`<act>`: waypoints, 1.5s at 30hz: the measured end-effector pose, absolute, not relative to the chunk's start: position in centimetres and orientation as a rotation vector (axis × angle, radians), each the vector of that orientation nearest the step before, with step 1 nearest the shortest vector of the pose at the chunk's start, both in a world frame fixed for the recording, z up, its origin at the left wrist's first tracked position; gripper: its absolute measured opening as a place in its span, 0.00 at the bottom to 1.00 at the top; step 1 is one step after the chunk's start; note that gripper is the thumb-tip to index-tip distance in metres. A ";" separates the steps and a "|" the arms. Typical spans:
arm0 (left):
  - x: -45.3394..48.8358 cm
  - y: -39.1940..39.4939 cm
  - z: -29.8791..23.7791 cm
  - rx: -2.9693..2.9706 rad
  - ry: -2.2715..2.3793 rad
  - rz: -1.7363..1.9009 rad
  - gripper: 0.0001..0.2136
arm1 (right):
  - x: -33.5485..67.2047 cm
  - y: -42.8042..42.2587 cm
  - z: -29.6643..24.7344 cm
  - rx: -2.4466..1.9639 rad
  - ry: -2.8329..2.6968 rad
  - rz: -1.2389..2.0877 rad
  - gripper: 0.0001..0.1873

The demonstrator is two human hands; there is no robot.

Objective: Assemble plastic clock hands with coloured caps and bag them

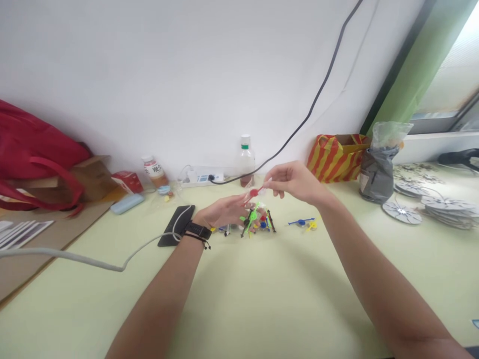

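A small red plastic spinner arrow (254, 193) is held up between my hands, over the table. My right hand (294, 182) pinches its right end between thumb and fingertips. At the lower left end, the fingers of my left hand (226, 210) close on the same piece, palm partly turned up. Just below lies a heap of similar spinner arrows (255, 215) in green, black, red and blue, partly covered by my left hand. To the right of the heap, a blue spinner arrow (301, 222) rests beside a yellow spinner arrow (312, 226).
A black phone (175, 226) with a pale cable lies left of my wrist. Behind stand a clear bottle (246, 162), a power strip (204, 175) and a labelled bottle (154, 171). A striped bag (335, 158), grey pouch (377, 172) and stacked discs (449, 209) are at right.
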State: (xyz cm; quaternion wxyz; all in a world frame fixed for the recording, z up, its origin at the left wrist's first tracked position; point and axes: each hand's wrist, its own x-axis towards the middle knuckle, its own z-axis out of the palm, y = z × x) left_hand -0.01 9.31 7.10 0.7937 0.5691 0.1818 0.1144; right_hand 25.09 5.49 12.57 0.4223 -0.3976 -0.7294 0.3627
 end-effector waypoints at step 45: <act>1.5 10.1 6.0 1.387 0.766 0.746 0.26 | 31.4 7.5 11.5 -1.520 -2.194 0.483 0.19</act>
